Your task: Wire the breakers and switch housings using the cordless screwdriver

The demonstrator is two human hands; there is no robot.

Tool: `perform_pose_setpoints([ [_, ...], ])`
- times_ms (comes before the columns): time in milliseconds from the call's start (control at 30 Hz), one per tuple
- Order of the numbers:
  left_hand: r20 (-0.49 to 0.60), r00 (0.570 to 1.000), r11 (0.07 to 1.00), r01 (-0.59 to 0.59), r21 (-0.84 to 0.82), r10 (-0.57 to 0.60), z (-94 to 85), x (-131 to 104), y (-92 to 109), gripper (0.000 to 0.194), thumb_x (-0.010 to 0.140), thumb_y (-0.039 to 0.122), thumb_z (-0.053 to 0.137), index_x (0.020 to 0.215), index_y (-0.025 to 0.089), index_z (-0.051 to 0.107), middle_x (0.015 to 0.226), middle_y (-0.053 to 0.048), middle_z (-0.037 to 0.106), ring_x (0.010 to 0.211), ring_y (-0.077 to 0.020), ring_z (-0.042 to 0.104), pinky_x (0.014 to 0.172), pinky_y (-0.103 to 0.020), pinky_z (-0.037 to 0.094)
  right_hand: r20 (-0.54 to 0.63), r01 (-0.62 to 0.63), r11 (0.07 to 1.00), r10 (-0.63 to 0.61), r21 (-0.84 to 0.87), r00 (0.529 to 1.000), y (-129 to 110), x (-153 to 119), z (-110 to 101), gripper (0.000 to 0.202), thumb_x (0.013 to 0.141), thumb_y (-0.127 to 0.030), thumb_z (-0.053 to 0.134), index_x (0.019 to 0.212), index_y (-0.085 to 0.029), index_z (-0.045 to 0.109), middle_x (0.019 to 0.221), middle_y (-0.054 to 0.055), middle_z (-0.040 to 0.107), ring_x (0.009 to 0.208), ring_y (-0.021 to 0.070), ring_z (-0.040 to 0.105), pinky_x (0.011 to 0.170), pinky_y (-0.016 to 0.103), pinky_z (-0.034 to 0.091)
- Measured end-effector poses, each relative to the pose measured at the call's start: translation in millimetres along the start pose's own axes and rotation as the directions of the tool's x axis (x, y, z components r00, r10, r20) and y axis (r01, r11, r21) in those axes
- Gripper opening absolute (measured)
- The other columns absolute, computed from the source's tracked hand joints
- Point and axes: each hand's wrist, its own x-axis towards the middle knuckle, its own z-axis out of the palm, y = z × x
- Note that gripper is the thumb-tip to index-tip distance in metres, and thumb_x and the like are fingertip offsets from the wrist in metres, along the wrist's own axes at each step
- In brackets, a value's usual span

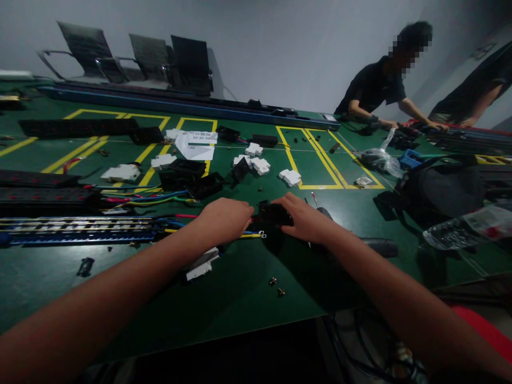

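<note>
Right grip [306, 218] clasps a black, boxy part [274, 215]; the left grip [227, 216] I cannot tell.

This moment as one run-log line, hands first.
left hand: at wires, grip unclear | right hand: gripping black part | two screws: on green table

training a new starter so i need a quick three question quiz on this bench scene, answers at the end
1. True or false: the right hand holds a plastic bottle.
2. Which of these lies on the green table between the forearms, near the closest edge?
A) paper sheet
B) two brass-coloured screws
C) clear plastic bag
3. Fill in: the tape lines on the table are ____.

Key: 1 false, it is on a black part; 2 B; 3 yellow.
</note>
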Motion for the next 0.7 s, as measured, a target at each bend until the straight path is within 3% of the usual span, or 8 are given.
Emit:
perform_pose_setpoints([
  [133,-0.050,0.999,0.999,0.004,-0.044,-0.006,2.9,0,-1,0.021,0.097,0.036,0.060,0.100,0.021,0.074,0.097,-0.014,0.074,0.082,-0.0284,0.067,0.071,-0.041,0.047,0.005,-0.021,1.000,0.021,0.016,1.000,-1,-1,2,0.059,0.088,-0.024,0.072,0.144,-0.023,0.052,0.134,0.012,0.058,0.124,0.0281,0.058,0.111,0.045,0.050],
  [233,-0.043,0.999,1.000,-0.005,-0.016,0.005,3.9,0,-1,0.022,0.098,0.036,0.060,0.104,0.021,0.075,0.099,-0.014,0.074,0.083,-0.0276,0.067,0.071,-0.040,0.047,0.023,-0.040,0.999,0.040,0.005,0.999,-1,-5,1,0.063,0.093,-0.038,0.073,0.149,-0.024,0.050,0.136,0.013,0.058,0.125,0.0285,0.059,0.113,0.047,0.049],
  [300,-0.039,0.999,1.000,-0.012,0.000,0.012,3.8,0,0,0.023,0.099,0.036,0.059,0.106,0.020,0.075,0.100,-0.014,0.073,0.084,-0.0283,0.068,0.072,-0.040,0.048,0.008,-0.058,0.998,0.058,-0.005,0.998,1,-4,-4,0.057,0.100,-0.046,0.066,0.150,-0.025,0.050,0.138,0.013,0.059,0.127,0.0279,0.059,0.113,0.048,0.049],
  [367,-0.044,0.999,1.000,-0.017,0.012,0.018,3.6,-1,0,0.023,0.099,0.035,0.059,0.107,0.020,0.075,0.100,-0.015,0.073,0.085,-0.0294,0.068,0.073,-0.040,0.048,-0.047,-0.069,0.997,0.068,-0.020,0.997,6,5,-12,0.043,0.107,-0.043,0.053,0.146,-0.025,0.055,0.138,0.013,0.059,0.127,0.0256,0.059,0.113,0.047,0.049],
  [433,-0.054,0.998,0.999,-0.024,0.026,0.026,3.5,-2,1,0.023,0.099,0.034,0.060,0.106,0.018,0.075,0.100,-0.016,0.073,0.084,-0.0306,0.068,0.072,-0.041,0.048,-0.072,-0.053,0.997,0.049,-0.054,0.996,12,25,-21,0.035,0.109,-0.034,0.048,0.139,-0.023,0.063,0.134,0.013,0.061,0.124,0.0240,0.060,0.111,0.044,0.049],
  [533,-0.078,0.997,0.999,-0.024,0.040,0.027,3.0,-3,2,0.024,0.101,0.034,0.058,0.103,0.016,0.074,0.099,-0.017,0.073,0.083,-0.0316,0.069,0.070,-0.041,0.046,0.006,-0.009,0.995,0.010,-0.099,1.000,25,69,-25,0.034,0.103,-0.022,0.054,0.134,-0.021,0.069,0.128,0.013,0.065,0.116,0.0224,0.062,0.107,0.041,0.049],
  [633,-0.095,0.995,1.000,-0.015,0.026,0.017,1.3,-5,2,0.025,0.101,0.034,0.058,0.102,0.015,0.074,0.098,-0.017,0.073,0.084,-0.0316,0.070,0.069,-0.040,0.045,0.077,0.007,0.996,0.000,-0.088,0.997,38,110,-18,0.040,0.091,-0.016,0.069,0.130,-0.021,0.073,0.124,0.010,0.071,0.110,0.0205,0.064,0.103,0.036,0.049],
  [700,-0.094,0.996,1.000,-0.003,0.006,0.004,-0.3,-6,1,0.026,0.101,0.037,0.059,0.102,0.016,0.074,0.098,-0.016,0.073,0.083,-0.0310,0.069,0.069,-0.040,0.046,0.112,0.006,0.997,0.002,-0.071,0.994,45,126,-10,0.032,0.085,-0.015,0.075,0.116,-0.020,0.078,0.114,0.009,0.075,0.103,0.0201,0.065,0.097,0.035,0.049],
])
